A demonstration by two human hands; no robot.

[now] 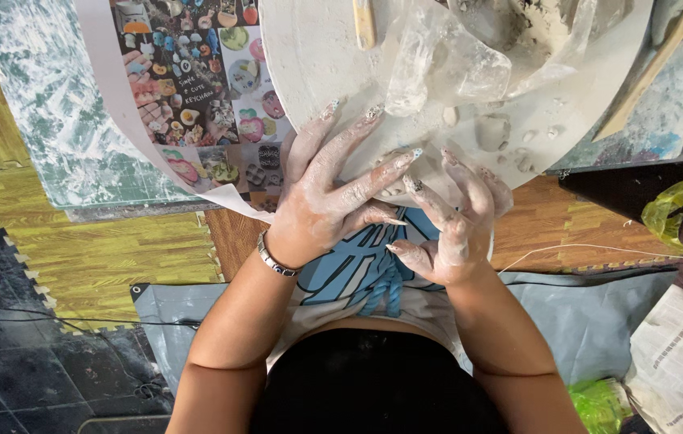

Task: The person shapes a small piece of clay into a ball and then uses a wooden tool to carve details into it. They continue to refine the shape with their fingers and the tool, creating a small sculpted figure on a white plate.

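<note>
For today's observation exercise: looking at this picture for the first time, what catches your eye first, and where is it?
First come the two clay-smeared hands in the centre, the left hand spread on the near edge of the round white board, the right hand curled beside it. Above them on the board lies a crumpled clear plastic bag with pale clay bits. To the left, a colourful picture sheet peeks from under the board.

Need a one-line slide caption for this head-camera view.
Clay-coated left hand and right hand meet at the near edge of a round white board.
</note>
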